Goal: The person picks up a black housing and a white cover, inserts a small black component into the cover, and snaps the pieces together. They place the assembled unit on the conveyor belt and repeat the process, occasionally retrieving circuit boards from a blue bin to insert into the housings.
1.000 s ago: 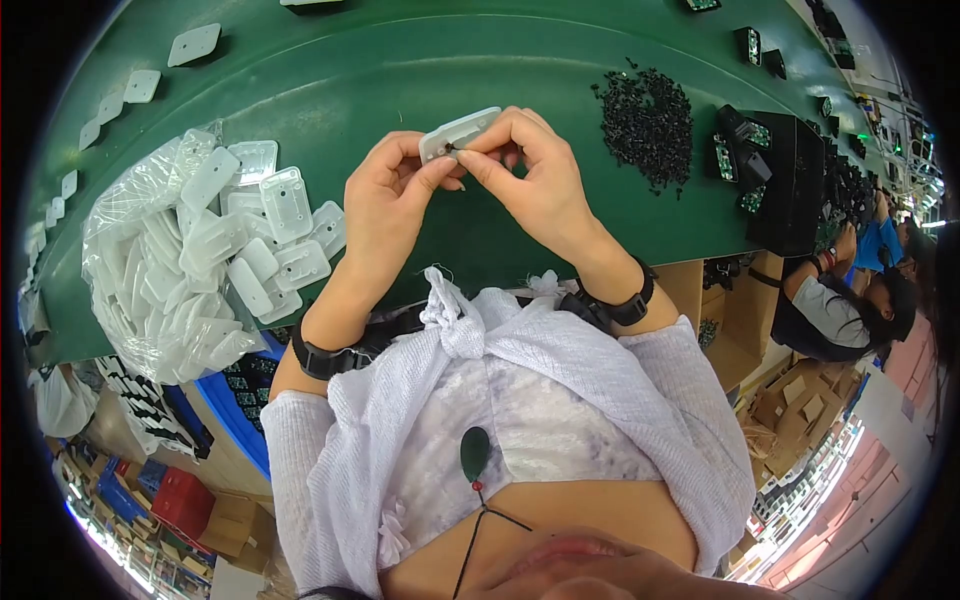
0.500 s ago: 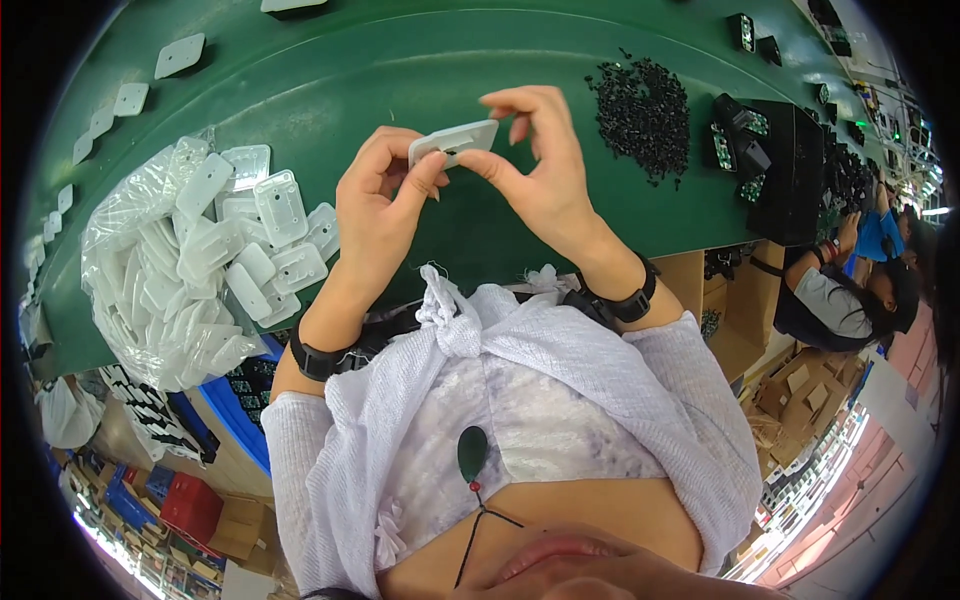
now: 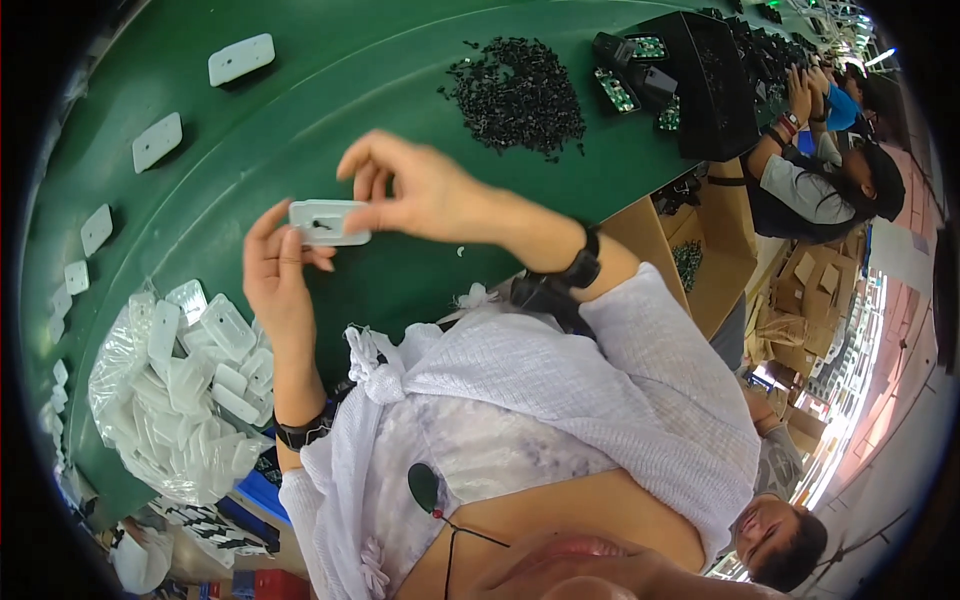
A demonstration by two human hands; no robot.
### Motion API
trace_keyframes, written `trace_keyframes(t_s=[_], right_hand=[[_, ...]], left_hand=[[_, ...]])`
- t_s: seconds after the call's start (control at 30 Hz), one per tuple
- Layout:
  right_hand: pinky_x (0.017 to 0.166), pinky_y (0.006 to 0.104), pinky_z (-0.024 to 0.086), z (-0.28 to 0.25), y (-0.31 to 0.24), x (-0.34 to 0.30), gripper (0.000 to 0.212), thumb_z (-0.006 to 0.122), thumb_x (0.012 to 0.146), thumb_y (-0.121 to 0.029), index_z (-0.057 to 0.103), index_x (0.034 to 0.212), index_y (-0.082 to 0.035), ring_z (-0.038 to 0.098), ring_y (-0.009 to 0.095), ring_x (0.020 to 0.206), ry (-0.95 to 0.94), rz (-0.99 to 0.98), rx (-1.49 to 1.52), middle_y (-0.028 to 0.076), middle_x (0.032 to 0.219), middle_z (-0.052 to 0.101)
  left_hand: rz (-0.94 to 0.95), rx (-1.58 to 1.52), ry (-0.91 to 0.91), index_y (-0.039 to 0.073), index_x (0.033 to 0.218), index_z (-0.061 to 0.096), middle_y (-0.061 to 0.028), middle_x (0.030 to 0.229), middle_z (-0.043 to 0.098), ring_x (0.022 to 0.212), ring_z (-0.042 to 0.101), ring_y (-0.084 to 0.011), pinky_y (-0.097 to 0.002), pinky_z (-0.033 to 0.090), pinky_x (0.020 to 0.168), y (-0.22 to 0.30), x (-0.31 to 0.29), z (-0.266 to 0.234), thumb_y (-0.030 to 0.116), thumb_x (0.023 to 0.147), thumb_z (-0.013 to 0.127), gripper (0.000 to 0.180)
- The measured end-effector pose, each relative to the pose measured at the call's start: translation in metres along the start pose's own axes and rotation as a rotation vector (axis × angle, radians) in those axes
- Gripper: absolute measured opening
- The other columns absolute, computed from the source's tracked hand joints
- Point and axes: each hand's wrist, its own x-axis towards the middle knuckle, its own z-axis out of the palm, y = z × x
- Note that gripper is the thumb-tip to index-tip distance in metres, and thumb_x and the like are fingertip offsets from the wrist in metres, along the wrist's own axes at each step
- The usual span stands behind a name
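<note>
Head view, both hands' fingers gripping white plastic plate (image 3: 329, 222), left hand (image 3: 277, 280), right hand (image 3: 425, 192), clear bag of white plates (image 3: 185, 400) lower left

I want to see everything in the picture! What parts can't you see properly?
Head view only:
- Back of the white plate: faces away; the left hand and right hand cover its ends.
- Black bits: too small to tell what they are.
- Bagged white parts: blurred by clear plastic.
- Black bin: cut off near the rim.
</note>
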Motion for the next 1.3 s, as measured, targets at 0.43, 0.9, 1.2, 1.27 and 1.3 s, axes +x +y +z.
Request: trace_keyframes(t_s=[0.43,0.9,1.2,1.27,1.3], right_hand=[[0.099,0.0505,0.044,-0.307,0.025,0.159,0.048,0.058,0.085,-0.019,0.052,0.133,-0.012,0.047,0.038,0.126,0.414,0.086,-1.524,0.02,0.135,0.05],[0.059,0.0373,0.051,-0.071,-0.003,0.056,0.03,0.06,0.091,-0.039,0.064,0.095,-0.01,0.065,0.027,0.064,0.117,-0.285,-0.739,0.008,0.072,0.067],[0.074,0.0366,0.052,-0.052,0.0,0.033,0.024,0.066,0.088,-0.029,0.067,0.103,-0.01,0.063,0.026,0.089,0.32,-0.532,-1.213,0.006,0.101,0.067],[0.085,0.0369,0.05,-0.049,0.002,0.023,0.033,0.072,0.081,-0.015,0.064,0.112,-0.006,0.059,0.031,0.099,0.22,-0.533,-1.067,0.01,0.107,0.064],[0.085,0.0369,0.05,-0.049,0.004,0.023,0.033,0.072,0.081,-0.015,0.064,0.112,-0.006,0.059,0.031,0.099,0.212,-0.537,-1.066,0.01,0.107,0.064]], left_hand=[[0.331,0.951,0.128,0.002,0.102,0.063,-0.0128,0.095,0.054,0.083,0.056,-0.0265,-0.035,0.047,0.071,0.006,0.006,-0.015,0.011,0.09,0.062,0.015],[0.574,1.264,0.077,0.002,0.133,0.048,-0.0166,0.115,0.054,0.101,0.052,-0.0351,-0.043,0.043,0.085,-0.011,-0.012,-0.011,0.032,0.073,0.079,0.074],[0.608,1.167,-0.023,0.005,0.134,0.049,-0.0133,0.123,0.055,0.115,0.052,-0.0314,-0.0418,0.042,0.092,-0.016,-0.015,-0.008,0.011,0.078,0.07,0.06],[0.644,1.066,-0.063,0.008,0.134,0.05,-0.011,0.123,0.058,0.115,0.054,-0.0288,-0.0403,0.042,0.092,-0.017,-0.013,-0.009,-0.003,0.078,0.063,0.059],[0.639,1.067,-0.056,0.008,0.134,0.05,-0.011,0.123,0.058,0.115,0.054,-0.0288,-0.0403,0.042,0.092,-0.015,-0.013,-0.01,-0.003,0.078,0.063,0.059]])
